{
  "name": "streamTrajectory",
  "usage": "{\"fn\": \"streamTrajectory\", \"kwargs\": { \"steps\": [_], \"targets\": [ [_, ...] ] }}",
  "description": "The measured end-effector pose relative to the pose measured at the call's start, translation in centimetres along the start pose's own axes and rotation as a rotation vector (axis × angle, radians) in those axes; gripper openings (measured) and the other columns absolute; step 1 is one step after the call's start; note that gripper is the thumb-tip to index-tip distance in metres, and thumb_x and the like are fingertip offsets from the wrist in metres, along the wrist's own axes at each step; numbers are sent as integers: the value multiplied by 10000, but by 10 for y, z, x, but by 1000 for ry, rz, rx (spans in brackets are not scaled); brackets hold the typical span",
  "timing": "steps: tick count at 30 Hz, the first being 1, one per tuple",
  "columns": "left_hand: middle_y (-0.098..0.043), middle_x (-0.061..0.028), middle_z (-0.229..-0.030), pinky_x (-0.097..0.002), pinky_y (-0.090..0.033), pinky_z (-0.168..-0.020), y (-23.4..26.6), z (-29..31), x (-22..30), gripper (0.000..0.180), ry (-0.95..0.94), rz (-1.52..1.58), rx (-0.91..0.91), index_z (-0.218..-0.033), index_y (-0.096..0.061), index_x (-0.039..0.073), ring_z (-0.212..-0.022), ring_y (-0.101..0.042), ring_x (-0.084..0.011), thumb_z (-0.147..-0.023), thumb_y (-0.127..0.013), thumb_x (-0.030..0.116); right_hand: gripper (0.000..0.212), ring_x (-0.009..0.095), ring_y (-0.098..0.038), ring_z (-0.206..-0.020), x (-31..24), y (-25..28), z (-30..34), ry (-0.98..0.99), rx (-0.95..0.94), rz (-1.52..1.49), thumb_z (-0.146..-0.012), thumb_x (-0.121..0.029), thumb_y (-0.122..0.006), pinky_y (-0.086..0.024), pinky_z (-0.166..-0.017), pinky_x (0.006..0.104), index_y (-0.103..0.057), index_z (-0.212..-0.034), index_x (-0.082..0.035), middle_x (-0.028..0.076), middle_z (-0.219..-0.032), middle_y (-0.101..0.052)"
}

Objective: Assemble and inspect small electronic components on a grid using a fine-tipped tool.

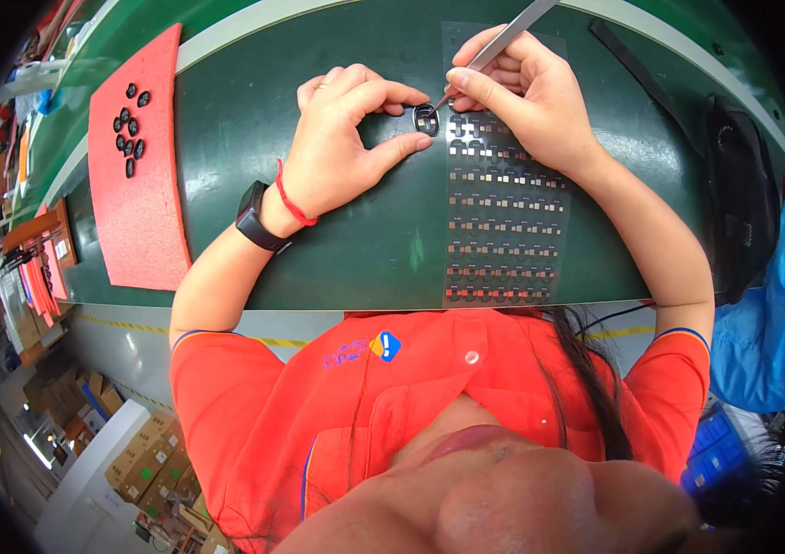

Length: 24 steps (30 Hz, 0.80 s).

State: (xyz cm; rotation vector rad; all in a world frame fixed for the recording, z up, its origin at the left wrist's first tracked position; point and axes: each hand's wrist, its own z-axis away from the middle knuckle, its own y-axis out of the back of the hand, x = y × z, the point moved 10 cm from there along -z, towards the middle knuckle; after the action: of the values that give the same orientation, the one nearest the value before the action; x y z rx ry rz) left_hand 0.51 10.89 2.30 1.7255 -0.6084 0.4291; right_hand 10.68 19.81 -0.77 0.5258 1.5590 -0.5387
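The left hand (346,138) pinches a small black part (426,119) upper centre; the right hand (517,88) grips tweezers (503,37), tip at it; a placing step, needing steadiness.

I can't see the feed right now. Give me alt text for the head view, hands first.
The left hand pinches a small black ring-shaped part on a green table, while the right hand brings metal tweezers to it. Under the right hand lies a clear sheet of small dark pieces in rows; at far left, a red foam pad carries several similar black parts.
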Motion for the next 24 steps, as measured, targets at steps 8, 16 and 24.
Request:
{"fn": "streamTrajectory", "kwargs": {
  "steps": [8,16,24],
  "targets": [
    [-561,34,-799,-358,-308,-902,-1,0,-1,292,1,0,1,-966,-686,161,-845,-533,-153,-699,-776,236,179,131,-649,-826,-5,-3,2,55,-26,28,-878,-60,-630,-537,-749,246,-541,-1021,0,77,-915,-626],
    [-555,31,-804,-359,-304,-903,2,1,2,261,-31,0,21,-948,-687,166,-842,-533,-153,-705,-753,233,84,152,-655,-721,-57,-20,19,562,-49,602,-803,-28,-681,-515,-639,257,-636,-858,17,70,-863,-661],
    [-550,31,-795,-364,-304,-907,1,2,1,260,-39,-14,30,-944,-682,169,-855,-539,-157,-702,-744,240,92,157,-656,-740,-54,-16,15,506,-51,582,-800,-30,-687,-521,-661,259,-655,-871,19,74,-894,-663]
  ]
}}
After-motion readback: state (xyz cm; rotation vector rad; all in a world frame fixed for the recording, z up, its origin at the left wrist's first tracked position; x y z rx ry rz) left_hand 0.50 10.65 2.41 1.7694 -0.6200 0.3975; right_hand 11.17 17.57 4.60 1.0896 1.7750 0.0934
